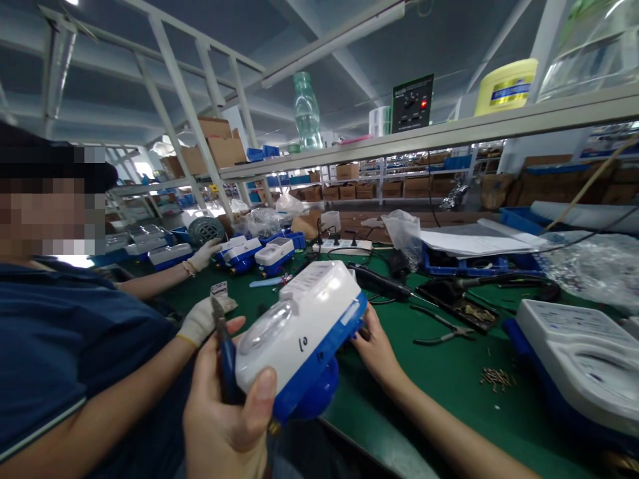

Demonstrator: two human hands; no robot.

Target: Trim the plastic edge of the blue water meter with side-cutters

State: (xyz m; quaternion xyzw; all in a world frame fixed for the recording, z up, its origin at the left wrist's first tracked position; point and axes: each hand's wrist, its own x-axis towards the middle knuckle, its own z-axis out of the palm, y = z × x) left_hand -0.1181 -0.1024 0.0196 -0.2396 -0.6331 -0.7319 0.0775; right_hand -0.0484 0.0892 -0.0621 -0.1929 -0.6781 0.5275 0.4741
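A co-worker (74,346) in a blue shirt is seen at far left, gloved hands (204,319) on the green bench (449,379). The left hand (224,419) is closed around the near end of a white-and-blue meter (299,326), a blue-handled tool (225,352) pinned under it. The meter is held above the bench edge. The right hand (377,349) grips its far end. Pliers (442,329), screws (495,379) and another meter (584,359) lie to the right.
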